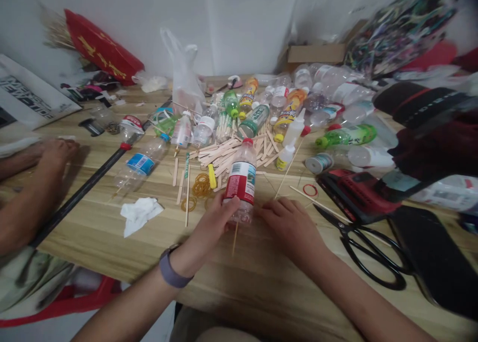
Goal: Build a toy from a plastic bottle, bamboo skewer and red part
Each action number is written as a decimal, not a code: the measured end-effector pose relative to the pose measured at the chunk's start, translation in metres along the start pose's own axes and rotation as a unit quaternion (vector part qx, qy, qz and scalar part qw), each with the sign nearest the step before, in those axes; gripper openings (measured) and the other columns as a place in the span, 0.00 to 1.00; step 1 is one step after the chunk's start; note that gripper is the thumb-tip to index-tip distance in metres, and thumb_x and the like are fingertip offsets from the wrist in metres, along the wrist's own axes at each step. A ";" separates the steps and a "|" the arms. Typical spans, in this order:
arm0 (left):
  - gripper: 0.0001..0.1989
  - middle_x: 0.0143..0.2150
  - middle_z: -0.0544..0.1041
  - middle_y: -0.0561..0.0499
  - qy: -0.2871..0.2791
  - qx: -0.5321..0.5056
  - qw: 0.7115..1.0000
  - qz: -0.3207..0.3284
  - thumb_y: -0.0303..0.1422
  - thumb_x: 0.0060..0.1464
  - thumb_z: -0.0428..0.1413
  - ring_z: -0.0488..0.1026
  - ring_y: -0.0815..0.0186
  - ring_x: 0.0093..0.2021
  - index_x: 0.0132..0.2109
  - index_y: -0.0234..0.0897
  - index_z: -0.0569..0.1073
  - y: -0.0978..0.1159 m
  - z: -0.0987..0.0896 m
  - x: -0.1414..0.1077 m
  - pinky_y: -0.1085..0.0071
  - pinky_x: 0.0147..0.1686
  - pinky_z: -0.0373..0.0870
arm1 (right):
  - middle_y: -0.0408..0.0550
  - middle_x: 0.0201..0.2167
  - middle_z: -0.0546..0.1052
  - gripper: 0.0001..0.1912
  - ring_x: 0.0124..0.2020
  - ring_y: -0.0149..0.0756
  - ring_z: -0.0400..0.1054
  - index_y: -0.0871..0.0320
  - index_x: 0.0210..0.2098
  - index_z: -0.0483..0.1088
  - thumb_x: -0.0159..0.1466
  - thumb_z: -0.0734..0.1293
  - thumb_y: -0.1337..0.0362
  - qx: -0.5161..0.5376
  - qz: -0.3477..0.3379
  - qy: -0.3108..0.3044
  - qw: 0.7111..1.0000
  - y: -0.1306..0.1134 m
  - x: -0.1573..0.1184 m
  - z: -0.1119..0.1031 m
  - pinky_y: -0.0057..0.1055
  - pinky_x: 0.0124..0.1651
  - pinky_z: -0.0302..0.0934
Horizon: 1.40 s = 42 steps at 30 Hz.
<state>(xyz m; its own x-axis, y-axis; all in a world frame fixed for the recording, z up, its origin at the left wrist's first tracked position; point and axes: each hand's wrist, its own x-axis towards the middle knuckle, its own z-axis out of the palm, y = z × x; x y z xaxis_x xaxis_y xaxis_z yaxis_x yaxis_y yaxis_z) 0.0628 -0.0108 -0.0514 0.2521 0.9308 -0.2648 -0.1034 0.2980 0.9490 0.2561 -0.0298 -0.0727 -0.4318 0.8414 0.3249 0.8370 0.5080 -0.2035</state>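
1. Red-labelled bottle [239, 185]: at the dial's centre for this report, above the wooden tabletop [257, 287], red cap toward 12 o'clock. Contact with the tabletop cannot be confirmed.
2. Thin stick [234, 240]: projects from the bottle's base toward 6 o'clock.
3. Left hand [211, 221]: closed around the bottle's lower part, thumb on the label. Purple wristband [175, 270] noted on the wrist.
4. Right hand [294, 225]: at 4 o'clock, just beside the bottle, palm down, fingers bent. Whether it grips anything cannot be told.
5. Rubber bands [201, 185]: at 9 o'clock, piled.
6. Wooden craft sticks [220, 154]: at 11 o'clock, heaped loosely.
7. Yellow-capped glue bottle [286, 156]: upright, at 2 o'clock.
8. Black-handled scissors [345, 230]: at 4 o'clock, near a dark phone [435, 257].
9. Blue-labelled bottle [140, 164]: at 9 o'clock, lying between the bands and a co-worker's hand [59, 152].
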 end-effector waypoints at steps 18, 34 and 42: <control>0.18 0.44 0.79 0.48 -0.039 -0.060 0.992 -0.104 0.43 0.60 0.58 0.78 0.67 0.29 0.53 0.39 0.68 0.007 0.004 -0.003 0.74 0.25 0.70 | 0.46 0.24 0.76 0.12 0.19 0.33 0.69 0.53 0.31 0.58 0.67 0.55 0.54 0.522 0.274 -0.180 0.787 -0.041 -0.031 -0.031 0.29 0.23 0.63; 0.28 0.42 0.77 0.49 -0.081 -0.070 0.990 -0.092 0.52 0.54 0.60 0.77 0.67 0.27 0.53 0.38 0.67 0.004 0.001 -0.004 0.74 0.24 0.68 | 0.40 0.15 0.74 0.21 0.12 0.22 0.62 0.58 0.41 0.83 0.53 0.79 0.51 0.707 0.486 -0.155 0.490 -0.080 -0.086 -0.011 0.17 0.16 0.50; 0.22 0.52 0.77 0.44 -0.048 -0.035 0.996 -0.073 0.47 0.60 0.57 0.74 0.58 0.51 0.54 0.38 0.69 0.002 0.008 -0.009 0.67 0.44 0.70 | 0.50 0.35 0.81 0.26 0.20 0.27 0.70 0.58 0.44 0.80 0.51 0.81 0.51 0.726 0.471 -0.068 0.496 -0.082 -0.050 -0.017 0.20 0.16 0.56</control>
<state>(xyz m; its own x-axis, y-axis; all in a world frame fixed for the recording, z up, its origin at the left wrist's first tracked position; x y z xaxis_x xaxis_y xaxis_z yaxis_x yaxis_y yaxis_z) 0.0679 -0.0204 -0.0458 0.3607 0.8530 -0.3773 -0.1260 0.4454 0.8864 0.2150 -0.1161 -0.0567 -0.1811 0.7851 -0.5923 -0.3939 -0.6097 -0.6878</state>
